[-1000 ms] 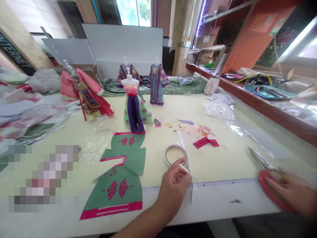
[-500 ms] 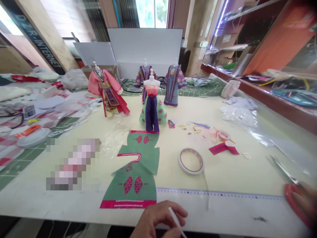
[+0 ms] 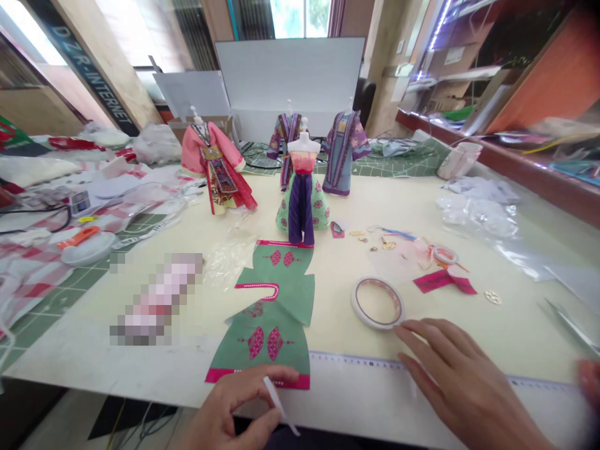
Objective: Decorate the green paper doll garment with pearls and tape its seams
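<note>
A thin white strip (image 3: pixel 280 404) is pinched between the thumb and fingers of my left hand (image 3: pixel 239 409), whose index finger lies over the red hem of a green cloth piece (image 3: pixel 262 319). Spread fingers extend from my right hand (image 3: pixel 462 381) to the near edge of a roll of white tape (image 3: pixel 354 300); nothing is held in it. The scissors (image 3: pixel 574 326) lie at the right edge, their red handle partly cut off by the frame. A ruler (image 3: pixel 337 359) runs under my right hand.
Dressed doll forms, one in a green flowered skirt (image 3: pixel 284 209) and one in a pink robe (image 3: pixel 220 144), stand behind the cloth. Small ornaments, a magenta scrap (image 3: pixel 434 280) and clear plastic (image 3: pixel 478 209) lie to the right. A blurred-out object (image 3: pixel 162 294) is at the left.
My right hand has left the scissors and moved left to the tape roll, opening out. My left hand has risen with the strip onto the cloth's hem. The view has shifted slightly.
</note>
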A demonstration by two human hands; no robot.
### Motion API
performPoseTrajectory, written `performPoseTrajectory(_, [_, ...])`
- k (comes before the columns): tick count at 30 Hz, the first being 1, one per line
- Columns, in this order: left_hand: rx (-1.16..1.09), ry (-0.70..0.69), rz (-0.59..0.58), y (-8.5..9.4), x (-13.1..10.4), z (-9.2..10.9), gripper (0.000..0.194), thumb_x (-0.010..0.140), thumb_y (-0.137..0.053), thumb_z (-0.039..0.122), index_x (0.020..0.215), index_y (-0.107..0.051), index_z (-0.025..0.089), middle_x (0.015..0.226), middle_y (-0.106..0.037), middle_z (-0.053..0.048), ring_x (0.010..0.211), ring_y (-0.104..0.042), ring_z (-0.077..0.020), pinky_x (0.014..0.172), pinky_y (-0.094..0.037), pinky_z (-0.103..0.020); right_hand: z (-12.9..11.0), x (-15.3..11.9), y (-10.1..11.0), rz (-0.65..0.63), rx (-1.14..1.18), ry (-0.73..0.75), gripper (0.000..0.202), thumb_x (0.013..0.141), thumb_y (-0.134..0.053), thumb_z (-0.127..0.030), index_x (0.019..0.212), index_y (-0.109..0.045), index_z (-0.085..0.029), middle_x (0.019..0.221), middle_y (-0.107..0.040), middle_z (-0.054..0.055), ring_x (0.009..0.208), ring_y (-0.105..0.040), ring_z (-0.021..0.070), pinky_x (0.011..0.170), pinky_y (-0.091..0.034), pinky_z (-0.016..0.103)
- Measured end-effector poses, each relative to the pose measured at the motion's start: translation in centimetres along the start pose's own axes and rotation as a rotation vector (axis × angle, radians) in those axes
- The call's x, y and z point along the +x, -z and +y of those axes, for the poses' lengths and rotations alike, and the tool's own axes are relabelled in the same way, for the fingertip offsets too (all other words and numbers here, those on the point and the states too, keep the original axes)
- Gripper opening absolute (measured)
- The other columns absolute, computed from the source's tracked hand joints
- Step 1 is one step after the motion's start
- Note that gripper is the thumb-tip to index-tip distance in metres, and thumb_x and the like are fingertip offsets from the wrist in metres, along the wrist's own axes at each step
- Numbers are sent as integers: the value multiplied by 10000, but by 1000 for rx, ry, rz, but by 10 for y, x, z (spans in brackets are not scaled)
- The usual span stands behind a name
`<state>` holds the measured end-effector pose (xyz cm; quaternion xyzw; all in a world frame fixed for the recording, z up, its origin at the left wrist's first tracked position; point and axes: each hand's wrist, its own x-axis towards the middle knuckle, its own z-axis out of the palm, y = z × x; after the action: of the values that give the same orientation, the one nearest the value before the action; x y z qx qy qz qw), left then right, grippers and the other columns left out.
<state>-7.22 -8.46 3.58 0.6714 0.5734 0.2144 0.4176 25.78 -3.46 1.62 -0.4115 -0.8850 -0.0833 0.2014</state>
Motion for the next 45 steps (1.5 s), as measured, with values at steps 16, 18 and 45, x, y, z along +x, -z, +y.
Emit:
performPoseTrajectory(16, [301,-299,-70,-2,15,-7,235,727,-538,133,846,-703,251,1173,-660,-14,1109,-604,-235,1014,-426,-388,24,26,-27,-129,-79,134,340,875,-317,24,1101,-557,-62,865,-561,97,897,-510,253,912,-366,506])
performPoseTrajectory(18, [291,-344,-70,-2,14,-11,264,713,-535,124,871,-701,256,1148,-674,-13,1091,-616,-230,998,-441,-372,30,21,-25,-138,-110,133,339,873,-315,17,1093,-556,-72,867,-566,98,891,-521,256,896,-378,504])
performPoseTrajectory(45, [86,83,128,95,17,-21,236,846,-561,424,1007,-677,297,1166,-651,12,1078,-589,-250,830,-522,-263,-69,139,-64,-263,347,-20,79,857,-598,-119,914,-631,-162,873,-592,52,839,-524,196,763,-447,329])
